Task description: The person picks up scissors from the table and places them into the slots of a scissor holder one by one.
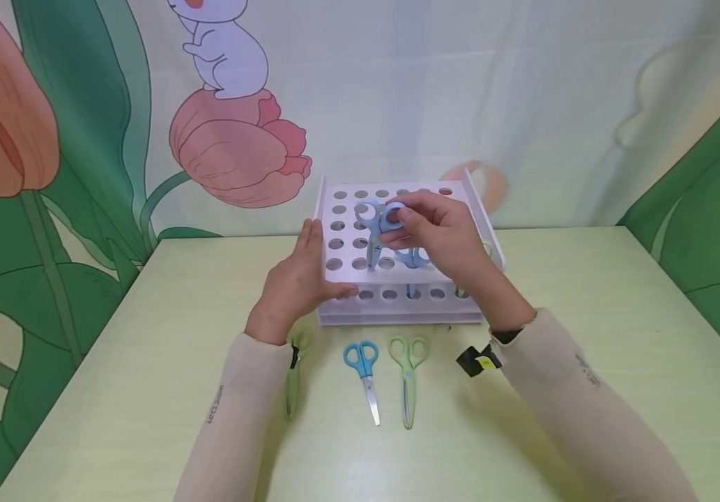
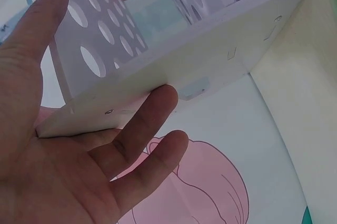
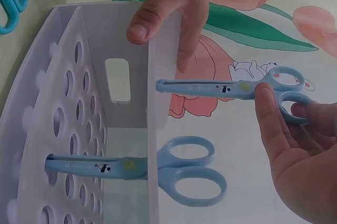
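Head: right hand [image 1: 444,226] pinches pale-blue plastic scissors [image 1: 375,226], blades toward six o'clock, over white perforated two-tier rack [image 1: 391,277]; left hand [image 1: 297,279], thumb spread, at rack's nine o'clock. Left wrist: fingers [image 2: 145,121] extended by side panel [image 2: 210,50]. Right wrist: matching scissors [image 3: 116,167] slotted, eight o'clock of held pair.

On the table [image 1: 585,314], the rack [image 1: 397,318] stands before the curtain [image 1: 397,104]. The left hand [image 1: 293,275] lies along the rack's left side. The right hand [image 1: 444,226] holds the raised scissors [image 1: 374,230] at the top tier's front row; right of them, the standing scissors [image 1: 412,259] pass down into the lower tier. Farther right, half hidden behind the forearm, another pair [image 1: 488,247] seems to stand likewise. Before the rack lie the left pair [image 1: 293,390], middle pair [image 1: 369,385] and right pair [image 1: 408,373].
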Demonstrator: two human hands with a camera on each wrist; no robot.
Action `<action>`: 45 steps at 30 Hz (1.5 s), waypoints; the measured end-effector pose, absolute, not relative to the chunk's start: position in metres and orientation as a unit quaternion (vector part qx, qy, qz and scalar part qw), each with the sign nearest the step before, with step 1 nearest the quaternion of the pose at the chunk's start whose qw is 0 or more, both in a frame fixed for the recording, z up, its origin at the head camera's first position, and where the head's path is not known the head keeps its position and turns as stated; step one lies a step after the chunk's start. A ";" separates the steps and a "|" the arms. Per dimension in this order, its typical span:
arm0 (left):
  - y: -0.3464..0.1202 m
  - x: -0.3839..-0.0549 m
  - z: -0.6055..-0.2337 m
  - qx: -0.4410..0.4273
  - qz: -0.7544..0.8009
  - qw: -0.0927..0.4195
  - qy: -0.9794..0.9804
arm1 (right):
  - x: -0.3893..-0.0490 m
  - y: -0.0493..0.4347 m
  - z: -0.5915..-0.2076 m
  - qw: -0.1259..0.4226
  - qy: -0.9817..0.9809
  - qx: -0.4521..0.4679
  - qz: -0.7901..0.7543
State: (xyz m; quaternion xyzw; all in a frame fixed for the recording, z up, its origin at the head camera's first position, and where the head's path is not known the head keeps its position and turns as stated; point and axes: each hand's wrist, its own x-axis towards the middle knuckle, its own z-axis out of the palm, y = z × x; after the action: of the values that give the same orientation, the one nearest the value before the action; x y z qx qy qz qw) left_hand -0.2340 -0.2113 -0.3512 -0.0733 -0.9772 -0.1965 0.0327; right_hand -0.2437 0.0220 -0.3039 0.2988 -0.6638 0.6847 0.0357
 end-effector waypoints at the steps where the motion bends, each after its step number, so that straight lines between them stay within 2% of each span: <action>1: -0.211 -0.234 -0.351 -0.074 -0.196 0.033 -0.977 | -0.244 0.020 -0.304 0.036 -0.666 0.298 0.683; 28: -0.212 -0.235 -0.351 -0.073 -0.197 0.037 -0.977 | -0.251 -0.011 -0.321 0.020 -0.847 0.230 0.479; 45: -0.212 -0.234 -0.351 -0.078 -0.193 0.045 -0.977 | -0.250 -0.014 -0.340 0.007 -0.871 0.222 0.439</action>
State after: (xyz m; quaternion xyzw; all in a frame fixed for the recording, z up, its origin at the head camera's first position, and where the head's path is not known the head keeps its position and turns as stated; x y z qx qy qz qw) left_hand -0.2339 -0.2118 -0.3512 -0.0776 -0.9771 -0.1929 0.0452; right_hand -0.2503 -0.0141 -0.3401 0.2216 -0.8708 0.4388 0.0072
